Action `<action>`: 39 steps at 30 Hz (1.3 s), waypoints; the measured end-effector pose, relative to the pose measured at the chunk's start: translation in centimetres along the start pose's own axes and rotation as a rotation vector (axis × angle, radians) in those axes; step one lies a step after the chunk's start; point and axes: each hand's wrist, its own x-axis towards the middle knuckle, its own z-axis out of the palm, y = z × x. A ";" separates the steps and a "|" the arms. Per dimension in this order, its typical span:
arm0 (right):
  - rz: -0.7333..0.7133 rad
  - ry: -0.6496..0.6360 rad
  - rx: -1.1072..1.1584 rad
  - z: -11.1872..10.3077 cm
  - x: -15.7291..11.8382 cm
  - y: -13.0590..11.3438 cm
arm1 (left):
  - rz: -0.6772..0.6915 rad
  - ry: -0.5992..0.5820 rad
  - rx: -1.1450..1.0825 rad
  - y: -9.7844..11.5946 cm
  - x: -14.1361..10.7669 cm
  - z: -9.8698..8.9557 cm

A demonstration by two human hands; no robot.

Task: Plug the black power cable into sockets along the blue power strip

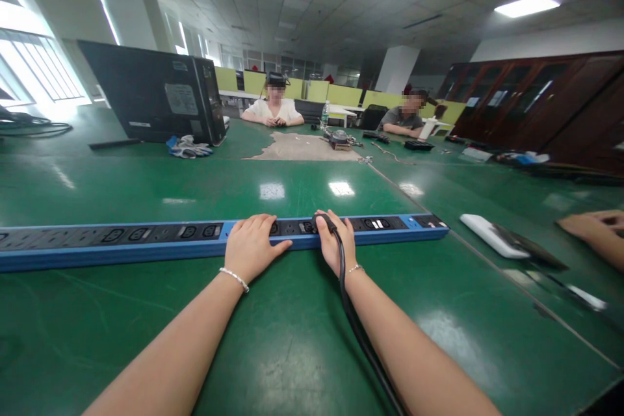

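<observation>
A long blue power strip [160,249] with black sockets lies across the green table. My left hand [251,245] is laid over its middle, fingers across the top to the far edge and thumb along the near side, gripping it. To the right, my right hand [337,248] is closed around a black plug [327,221] at one of the sockets. Whether the plug is seated is hidden by the fingers. From the plug a black cable [355,325] runs down along my right forearm to the bottom of the view.
A black computer case [156,94] stands back left, with gloves [188,147] before it. At right lie a white object [492,235] and another person's hand [595,231]. Two people sit across the green table [292,351], near a bottle [324,116] and loose parts.
</observation>
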 end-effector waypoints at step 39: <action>-0.020 0.036 -0.309 4.9 -1.3 -5.5 | -0.025 0.020 -0.052 0.1 0.0 0.0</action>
